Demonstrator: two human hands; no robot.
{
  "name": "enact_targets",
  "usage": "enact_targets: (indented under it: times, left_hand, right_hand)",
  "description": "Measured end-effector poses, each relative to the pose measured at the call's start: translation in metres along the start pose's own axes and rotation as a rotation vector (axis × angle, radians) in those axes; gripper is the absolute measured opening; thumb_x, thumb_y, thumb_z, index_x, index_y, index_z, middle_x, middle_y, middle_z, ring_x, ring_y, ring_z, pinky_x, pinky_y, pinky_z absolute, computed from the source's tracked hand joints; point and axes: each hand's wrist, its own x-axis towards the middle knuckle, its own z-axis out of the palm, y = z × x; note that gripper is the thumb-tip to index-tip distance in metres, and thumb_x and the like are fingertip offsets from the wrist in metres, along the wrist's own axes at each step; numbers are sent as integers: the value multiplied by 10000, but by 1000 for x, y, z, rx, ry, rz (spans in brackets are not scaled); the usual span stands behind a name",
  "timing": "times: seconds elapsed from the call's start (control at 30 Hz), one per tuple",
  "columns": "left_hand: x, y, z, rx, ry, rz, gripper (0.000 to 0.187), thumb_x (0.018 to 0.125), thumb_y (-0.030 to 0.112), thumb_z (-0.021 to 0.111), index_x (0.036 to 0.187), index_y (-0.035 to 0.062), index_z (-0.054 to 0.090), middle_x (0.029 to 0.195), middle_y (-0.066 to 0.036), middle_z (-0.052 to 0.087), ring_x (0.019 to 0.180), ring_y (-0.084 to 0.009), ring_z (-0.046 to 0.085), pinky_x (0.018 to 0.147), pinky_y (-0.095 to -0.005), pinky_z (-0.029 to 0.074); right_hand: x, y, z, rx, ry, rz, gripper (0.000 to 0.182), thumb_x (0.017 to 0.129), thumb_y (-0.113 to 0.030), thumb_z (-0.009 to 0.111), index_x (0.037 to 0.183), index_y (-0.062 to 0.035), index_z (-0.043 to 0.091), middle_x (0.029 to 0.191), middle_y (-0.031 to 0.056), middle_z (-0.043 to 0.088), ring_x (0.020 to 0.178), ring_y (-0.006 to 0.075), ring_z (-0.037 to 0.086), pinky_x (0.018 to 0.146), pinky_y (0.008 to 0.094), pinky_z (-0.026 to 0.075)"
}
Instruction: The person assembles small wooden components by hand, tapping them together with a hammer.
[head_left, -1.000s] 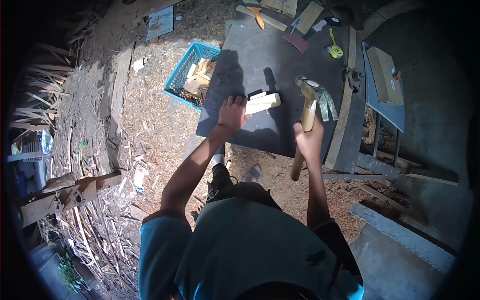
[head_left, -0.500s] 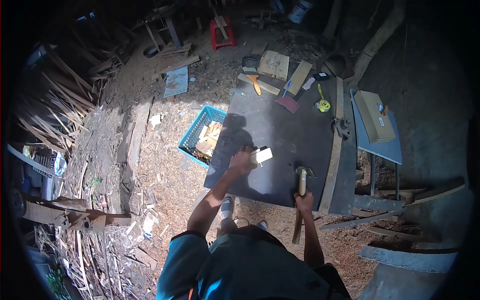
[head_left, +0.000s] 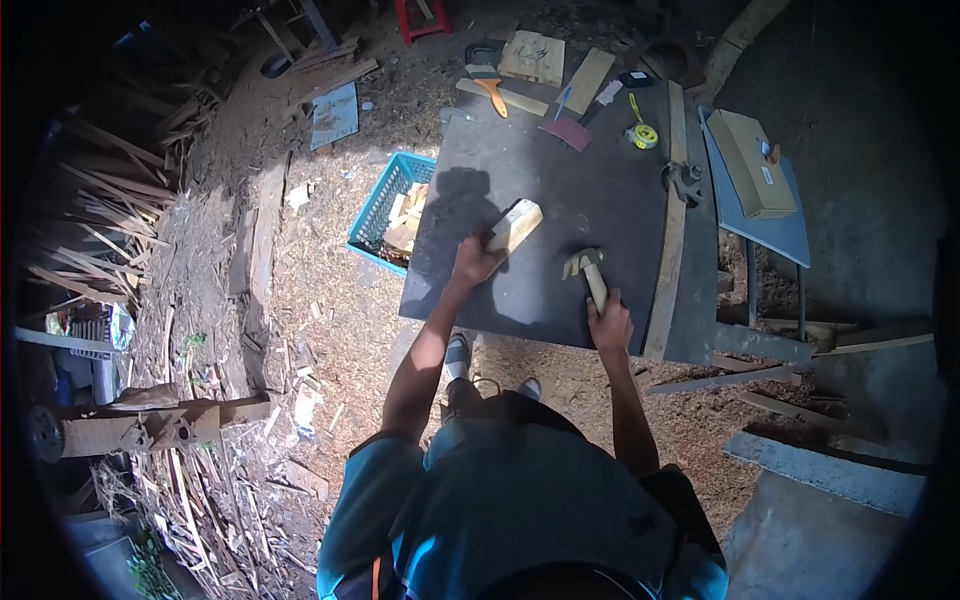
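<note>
My left hand (head_left: pixel 474 260) is closed on the near end of a pale wooden block (head_left: pixel 518 225), which slants away over the dark tabletop (head_left: pixel 590 190). To its right, my right hand (head_left: pixel 610 324) wraps round the handle of a hammer (head_left: pixel 596 284). The hammer's metal head points up and away, close over the table near its front edge. A gap of tabletop separates the hammer head from the block.
A brush (head_left: pixel 489 92), sandpaper (head_left: pixel 567 134), a tape measure (head_left: pixel 642 135) and wood pieces (head_left: pixel 532 57) lie along the table's far side. A blue basket (head_left: pixel 377 215) of offcuts stands at left. A cardboard box (head_left: pixel 752 165) rests on a board at right.
The wooden block has turned and now shows its long face, angled away. The hammer has swung so its head leans left, with its handle tilted. The whole view has shifted downward.
</note>
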Motion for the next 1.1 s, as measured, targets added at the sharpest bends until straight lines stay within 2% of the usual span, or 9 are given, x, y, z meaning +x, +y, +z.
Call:
enact_targets:
  times: [0.1,0.23,0.4,0.53,0.67,0.83,0.93,0.97,1.1]
  left_hand:
    - [-7,6,-7,23,19,283,535,651,196,728,1148,125,543,939,-140,601,858,-309,603,772,-396,478]
    - [-19,6,-19,81,-32,246,491,658,130,707,1128,176,576,971,-120,585,892,-315,580,782,-386,475]
    - [-20,4,-23,30,-50,206,409,667,124,700,1065,168,617,973,-130,597,898,-330,568,788,-392,467]
    - [-20,-11,-28,64,11,310,388,667,130,704,1046,127,618,938,-141,613,869,-340,580,768,-400,470]
    - [-17,-25,-29,32,-5,284,367,658,148,717,1005,79,622,924,-164,619,867,-357,581,749,-409,471]
    - [-2,-20,-63,-86,-422,78,303,705,179,721,966,46,644,894,-138,649,836,-237,633,760,-314,473]
    - [-2,-27,-75,-454,-489,90,309,735,205,715,962,10,642,871,-84,653,765,-170,629,696,-280,495]
    - [-3,-26,-77,-551,-536,-98,319,748,227,709,970,8,640,859,-72,647,744,-142,621,654,-260,503]
    - [-5,-7,-83,-532,-520,-452,383,767,333,689,1007,41,627,784,-67,633,642,-104,618,520,-213,511]
  right_hand:
    - [6,3,3,-90,3,-42,356,751,-308,664,943,-54,506,928,203,567,898,387,556,720,484,442]
    - [6,-1,6,-196,5,-49,428,707,-310,701,1020,-90,510,1050,150,487,1046,326,456,855,434,390]
    - [41,-109,11,-59,14,-855,583,657,-276,722,1181,-127,516,1191,127,428,1108,281,409,936,400,328]
    - [86,-143,32,-329,-415,-1015,458,690,-324,666,1085,-101,597,1089,40,526,1069,214,439,913,366,343]
    - [83,-147,25,-318,-323,-1225,413,711,-270,648,1075,-81,601,1081,38,504,1029,205,447,886,337,354]
    - [94,-162,8,-214,-779,-1126,381,713,-112,583,1086,-38,583,1159,104,510,965,293,560,871,349,438]
    - [112,-155,5,160,-986,-1032,367,704,-28,557,1069,-16,587,1142,122,550,951,293,578,810,341,473]
    - [118,-147,13,219,-1015,-984,365,701,29,527,1059,-11,589,1065,122,602,952,271,587,788,320,478]
    - [95,-133,2,342,-649,-786,402,765,-20,544,1165,-47,508,1042,161,582,929,308,571,789,362,456]
